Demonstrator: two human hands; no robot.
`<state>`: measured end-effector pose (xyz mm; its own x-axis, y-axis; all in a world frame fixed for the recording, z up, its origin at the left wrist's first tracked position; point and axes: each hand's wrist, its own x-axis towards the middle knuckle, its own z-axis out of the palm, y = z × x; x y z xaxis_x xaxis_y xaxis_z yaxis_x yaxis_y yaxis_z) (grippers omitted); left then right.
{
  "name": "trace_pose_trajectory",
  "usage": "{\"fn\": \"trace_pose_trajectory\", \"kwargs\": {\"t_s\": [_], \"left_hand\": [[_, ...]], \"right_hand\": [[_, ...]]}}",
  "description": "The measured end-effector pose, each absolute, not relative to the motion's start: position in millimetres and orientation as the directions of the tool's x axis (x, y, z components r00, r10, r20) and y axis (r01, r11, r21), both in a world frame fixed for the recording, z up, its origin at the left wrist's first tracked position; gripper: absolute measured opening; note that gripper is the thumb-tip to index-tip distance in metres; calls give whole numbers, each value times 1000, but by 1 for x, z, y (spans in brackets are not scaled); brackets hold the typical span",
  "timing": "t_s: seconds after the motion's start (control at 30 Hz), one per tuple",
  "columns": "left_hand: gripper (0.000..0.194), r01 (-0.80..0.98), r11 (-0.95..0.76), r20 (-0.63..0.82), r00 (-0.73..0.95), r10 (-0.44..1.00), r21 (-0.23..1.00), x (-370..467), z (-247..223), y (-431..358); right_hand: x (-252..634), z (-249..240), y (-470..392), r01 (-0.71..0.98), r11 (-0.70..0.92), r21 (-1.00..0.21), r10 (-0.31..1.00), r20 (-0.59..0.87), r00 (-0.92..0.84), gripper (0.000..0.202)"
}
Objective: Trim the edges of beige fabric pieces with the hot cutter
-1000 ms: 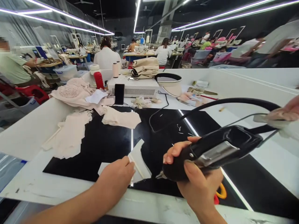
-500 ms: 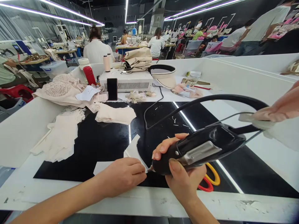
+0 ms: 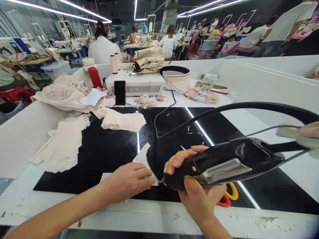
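Note:
My right hand (image 3: 199,199) is wrapped round a black corded hand tool (image 3: 224,161) with a silver lever on its side. The tool's narrow tip points left and meets the lower edge of a curved white fabric piece (image 3: 144,156), or comes very close to it. On that piece lies my left hand (image 3: 129,182), fingers together and bent, holding it against the black mat (image 3: 109,149). Its fingertips are just left of the tip. Another white piece (image 3: 105,176) shows partly from under the left forearm. Beneath the tool, red and yellow scissor handles (image 3: 233,192) stick out; the blades are hidden.
Pale fabric stacks (image 3: 123,120) lie on the mat and at its left (image 3: 64,142). Behind them are a lace bra (image 3: 62,91), a phone (image 3: 120,93), a vented white box (image 3: 144,87) and a visor (image 3: 176,79). The tool's cable (image 3: 171,131) loops across the mat. Low white walls (image 3: 269,79) border the table.
The tool and my right hand have shifted slightly right, with the tool's rear end swung right and lower. My left fingers have flattened somewhat on the white fabric piece.

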<state>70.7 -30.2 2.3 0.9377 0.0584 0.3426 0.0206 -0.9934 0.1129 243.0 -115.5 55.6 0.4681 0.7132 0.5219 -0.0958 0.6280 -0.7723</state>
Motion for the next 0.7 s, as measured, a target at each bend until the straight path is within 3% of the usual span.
{"fn": "trace_pose_trajectory", "kwargs": {"t_s": [0.7], "left_hand": [[25, 114, -982, 320, 934, 158, 150, 65, 3, -43]], "right_hand": [[245, 66, -109, -39, 611, -791, 689, 506, 519, 35]]}}
